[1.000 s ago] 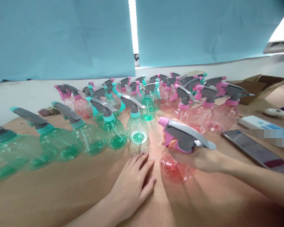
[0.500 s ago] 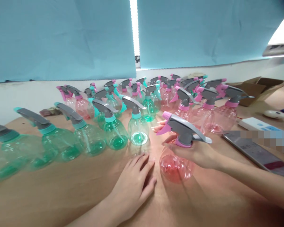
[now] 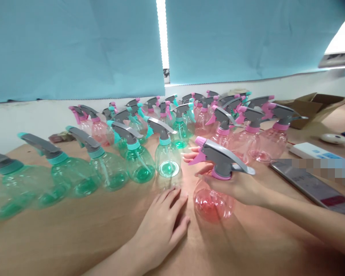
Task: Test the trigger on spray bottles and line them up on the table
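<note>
A clear pink spray bottle (image 3: 211, 205) with a grey and pink trigger head stands upright on the table, nearest to me. My right hand (image 3: 232, 188) is wrapped round its upper body, just under the pink collar, and partly hides it. My left hand (image 3: 163, 226) lies palm down on the tabletop, left of that bottle, fingers stretched out and holding nothing. Just beyond its fingertips stands a green spray bottle (image 3: 168, 157). A row of more green bottles (image 3: 139, 165) runs off to the left.
Several pink spray bottles (image 3: 271, 142) and green ones crowd the back of the wooden table (image 3: 83, 234). At the right lie a phone-like flat device (image 3: 307, 184), a white box (image 3: 312, 151) and a white mouse (image 3: 333, 138). An open cardboard box (image 3: 313, 109) stands behind them.
The head of the held pink spray bottle has shifted very slightly to the left with my right hand. My left hand has stayed in place.
</note>
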Tool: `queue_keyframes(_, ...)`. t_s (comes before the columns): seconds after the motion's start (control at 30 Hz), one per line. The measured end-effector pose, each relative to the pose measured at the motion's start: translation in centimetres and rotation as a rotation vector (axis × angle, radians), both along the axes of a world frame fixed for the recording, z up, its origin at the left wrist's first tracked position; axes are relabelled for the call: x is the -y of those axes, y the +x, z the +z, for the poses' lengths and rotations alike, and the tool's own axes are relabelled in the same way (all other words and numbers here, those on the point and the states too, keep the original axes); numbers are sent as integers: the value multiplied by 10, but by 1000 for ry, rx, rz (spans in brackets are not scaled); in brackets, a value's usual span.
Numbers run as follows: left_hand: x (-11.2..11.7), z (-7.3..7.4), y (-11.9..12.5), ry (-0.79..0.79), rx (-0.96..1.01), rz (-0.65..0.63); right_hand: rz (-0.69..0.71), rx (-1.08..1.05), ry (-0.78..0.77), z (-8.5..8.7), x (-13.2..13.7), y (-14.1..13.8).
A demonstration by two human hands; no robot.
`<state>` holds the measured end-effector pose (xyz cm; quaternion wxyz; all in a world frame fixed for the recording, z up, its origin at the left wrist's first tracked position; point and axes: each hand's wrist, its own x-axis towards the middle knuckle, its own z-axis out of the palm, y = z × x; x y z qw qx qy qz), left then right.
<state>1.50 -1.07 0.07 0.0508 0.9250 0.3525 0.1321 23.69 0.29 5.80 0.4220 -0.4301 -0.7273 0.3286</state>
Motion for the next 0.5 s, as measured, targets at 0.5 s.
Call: queue_keyframes(0.5,-1,-1,0,5,9,-4,-31,-3,-25,0,0,0)
